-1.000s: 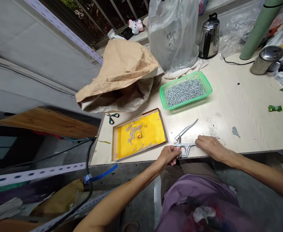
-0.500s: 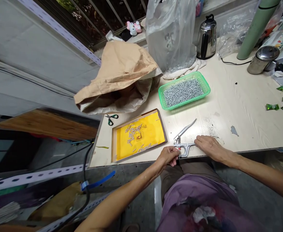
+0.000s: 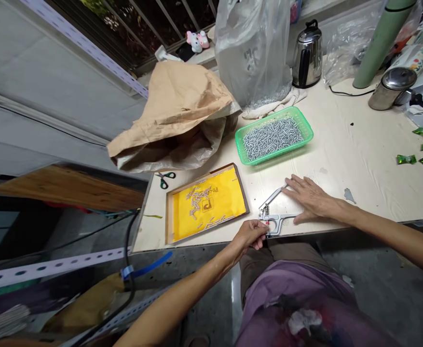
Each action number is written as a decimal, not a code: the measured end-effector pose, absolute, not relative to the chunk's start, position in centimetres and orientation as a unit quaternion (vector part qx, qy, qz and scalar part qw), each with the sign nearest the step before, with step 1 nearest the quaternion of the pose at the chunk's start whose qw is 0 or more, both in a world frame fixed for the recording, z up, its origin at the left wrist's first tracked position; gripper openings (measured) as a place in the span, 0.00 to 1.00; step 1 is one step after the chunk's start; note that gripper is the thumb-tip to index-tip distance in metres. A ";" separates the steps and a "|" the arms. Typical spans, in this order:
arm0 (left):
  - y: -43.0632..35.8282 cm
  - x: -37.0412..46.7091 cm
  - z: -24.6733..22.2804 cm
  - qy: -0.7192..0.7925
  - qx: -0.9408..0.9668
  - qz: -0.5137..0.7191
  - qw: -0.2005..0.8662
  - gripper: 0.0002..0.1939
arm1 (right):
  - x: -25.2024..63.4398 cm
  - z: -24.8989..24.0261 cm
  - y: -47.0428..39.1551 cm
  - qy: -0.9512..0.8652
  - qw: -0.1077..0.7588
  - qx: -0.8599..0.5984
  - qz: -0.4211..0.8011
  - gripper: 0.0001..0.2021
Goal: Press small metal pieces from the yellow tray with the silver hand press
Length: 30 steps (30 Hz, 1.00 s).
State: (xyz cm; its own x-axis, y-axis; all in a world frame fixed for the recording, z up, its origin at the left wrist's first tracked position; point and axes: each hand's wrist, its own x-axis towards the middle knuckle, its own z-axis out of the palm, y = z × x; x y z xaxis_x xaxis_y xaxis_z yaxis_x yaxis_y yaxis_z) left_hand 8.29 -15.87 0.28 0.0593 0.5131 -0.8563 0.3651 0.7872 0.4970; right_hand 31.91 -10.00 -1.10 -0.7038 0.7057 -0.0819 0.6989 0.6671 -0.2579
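Note:
Silver hand pliers (image 3: 278, 218) with a spring and a small red part at the jaw lie at the table's front edge, handles spread apart. My left hand (image 3: 251, 234) is closed in a pinch at the jaw end; whatever its fingertips hold is hidden. My right hand (image 3: 310, 198) is open with fingers spread. Its fingertips touch the end of the upper handle, and its thumb is beside the lower handle's end. Left of the pliers, a shallow tray (image 3: 170, 219) lined in yellow holds several small slim metal pieces (image 3: 199, 198).
Behind the pliers is a green basket (image 3: 238, 144) full of small metal pieces (image 3: 273, 139). Scissors (image 3: 166, 180) and an open brown paper bag (image 3: 185, 101) lie at the left. A kettle (image 3: 307, 55), green flask (image 3: 381, 48) and wrapped sweets (image 3: 406, 159) stand or lie farther right.
My right hand has moved from the lower handle's end up to the upper handle, and its fingers have spread. My left hand stays at the jaw.

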 end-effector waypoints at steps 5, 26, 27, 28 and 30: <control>-15.9 8.5 0.5 0.692 0.319 0.060 0.644 0.12 | 31.2 -0.6 -9.5 -0.914 0.002 -0.388 0.123 0.47; -13.3 12.3 -0.9 0.422 0.894 0.013 0.153 0.34 | 30.7 0.7 -12.8 -0.900 0.012 -0.417 0.127 0.32; -12.8 12.4 -0.8 0.418 0.895 -0.003 0.159 0.34 | 30.7 0.8 -12.9 -0.897 0.010 -0.422 0.131 0.31; -12.4 12.5 -0.7 0.416 0.894 -0.016 0.164 0.34 | 30.7 0.8 -12.9 -0.893 0.008 -0.429 0.135 0.29; -11.9 12.7 -0.5 0.420 0.890 -0.031 0.176 0.31 | 30.7 1.0 -12.8 -0.886 -0.001 -0.441 0.141 0.22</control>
